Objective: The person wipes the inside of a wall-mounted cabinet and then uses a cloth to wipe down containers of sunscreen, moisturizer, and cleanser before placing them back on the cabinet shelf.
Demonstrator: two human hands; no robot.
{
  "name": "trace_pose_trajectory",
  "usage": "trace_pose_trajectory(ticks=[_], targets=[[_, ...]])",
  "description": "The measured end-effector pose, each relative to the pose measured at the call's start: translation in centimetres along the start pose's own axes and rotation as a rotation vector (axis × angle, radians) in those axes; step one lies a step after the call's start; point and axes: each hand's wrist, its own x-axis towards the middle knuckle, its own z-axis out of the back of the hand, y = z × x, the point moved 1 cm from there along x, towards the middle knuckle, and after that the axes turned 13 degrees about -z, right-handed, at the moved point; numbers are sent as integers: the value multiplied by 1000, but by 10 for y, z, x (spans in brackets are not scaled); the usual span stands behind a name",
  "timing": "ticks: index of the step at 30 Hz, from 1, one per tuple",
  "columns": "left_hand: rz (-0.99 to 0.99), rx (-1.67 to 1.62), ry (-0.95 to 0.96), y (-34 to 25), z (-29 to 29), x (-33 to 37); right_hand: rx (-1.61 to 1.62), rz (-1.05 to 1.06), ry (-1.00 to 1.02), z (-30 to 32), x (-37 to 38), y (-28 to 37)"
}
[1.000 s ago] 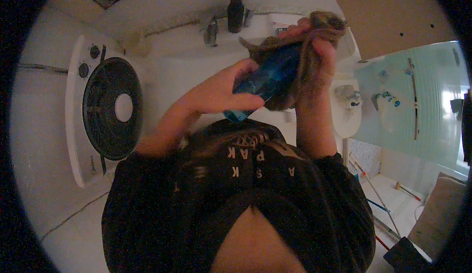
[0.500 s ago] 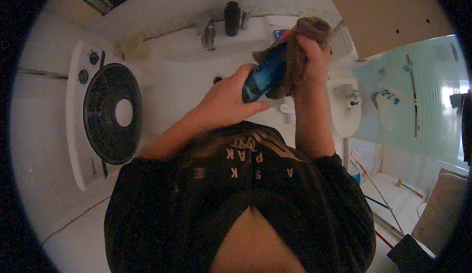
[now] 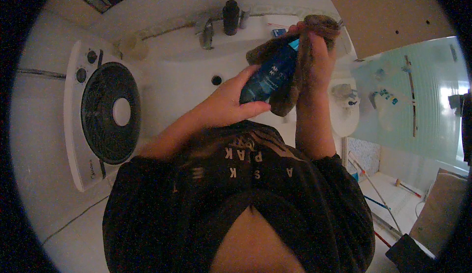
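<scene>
Over a white sink (image 3: 182, 71) I hold a dark blue bottle (image 3: 270, 79), tilted, its lower end toward my body. My left hand (image 3: 233, 96) grips that lower end between thumb and fingers. A brown cloth (image 3: 285, 93) is bunched around the bottle's upper end and hangs down beside it. My right hand (image 3: 319, 52) is closed on the cloth near the top, its fingers partly hidden in the folds. Whether the right fingers also press on the bottle through the cloth is hidden.
A faucet (image 3: 207, 36) and a dark bottle (image 3: 230, 17) stand at the sink's back edge, with a small blue box (image 3: 279, 32) farther right. On the left is a white fan (image 3: 110, 113). To the right are a toilet (image 3: 344, 118) and a ribbed glass panel (image 3: 427, 91).
The cloth and my right hand have shifted slightly up and right, baring more of the bottle. The bottle has turned, so its printed side now shows. My left hand keeps its grip.
</scene>
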Motion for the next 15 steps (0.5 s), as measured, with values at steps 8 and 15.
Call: trace_pose_trajectory(ticks=[8, 15], targets=[[37, 546, -51, 4, 8, 2, 4, -249, -198, -12, -5, 0], [135, -208, 98, 7, 7, -8, 185, -424, 57, -1, -5, 7]])
